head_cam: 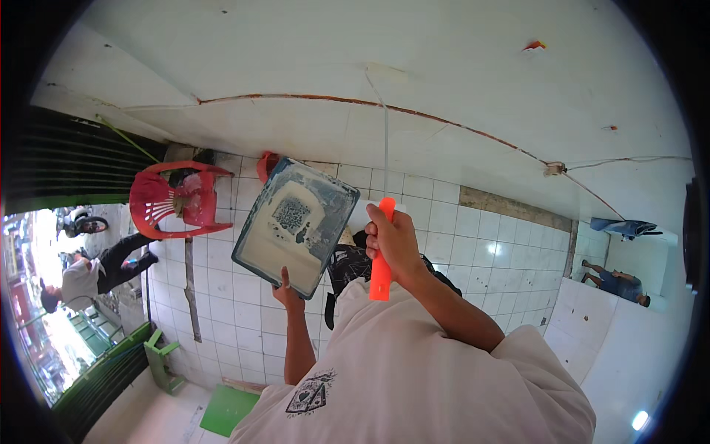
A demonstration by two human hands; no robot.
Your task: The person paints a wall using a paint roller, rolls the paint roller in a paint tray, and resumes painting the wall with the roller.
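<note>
My right hand is closed around the orange handle of a paint roller. Its thin metal rod runs up to a pale roller head that lies against the white wall. With my left hand I grip the lower edge of a dark, paint-smeared tray, the thumb over its rim. Cream paint covers much of the tray's inside, with a dark textured patch showing in the middle. The tray is tilted in view, left of the roller handle.
A red plastic chair stands on the white tiled floor at left. A cable crosses the wall to a small junction box. One person is by the opening at left, another far right. A green panel is lower left.
</note>
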